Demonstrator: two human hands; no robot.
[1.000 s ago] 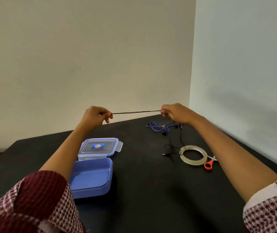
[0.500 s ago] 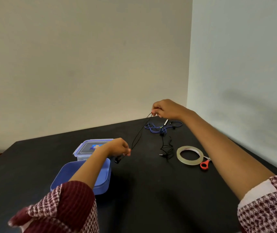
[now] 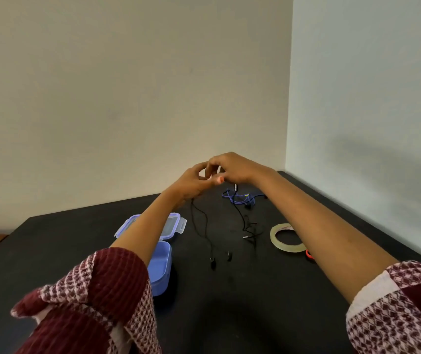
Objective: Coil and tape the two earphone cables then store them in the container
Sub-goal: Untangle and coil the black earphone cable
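Above table [image 3: 230, 302], both hands [image 3: 214, 175] meet, pinching black cable [image 3: 204, 226].

Above the far part of a matte black table [image 3: 230, 315], the left hand [image 3: 191, 183] and the right hand [image 3: 232, 167] meet, fingertips touching, both pinching a thin black earphone cable [image 3: 205, 226]. The cable hangs from the left hand in a loose loop, and its two black earbuds [image 3: 213, 263] lie on the table. A tangled blue earphone cable [image 3: 238, 198] lies behind, just below the right hand. The open blue plastic container [image 3: 162, 272] sits under the left forearm, its clear blue-rimmed lid [image 3: 176, 226] just behind it. A roll of clear tape [image 3: 284, 238] lies beside the right forearm, with a red scissor handle [image 3: 309, 254] peeking out next to it.
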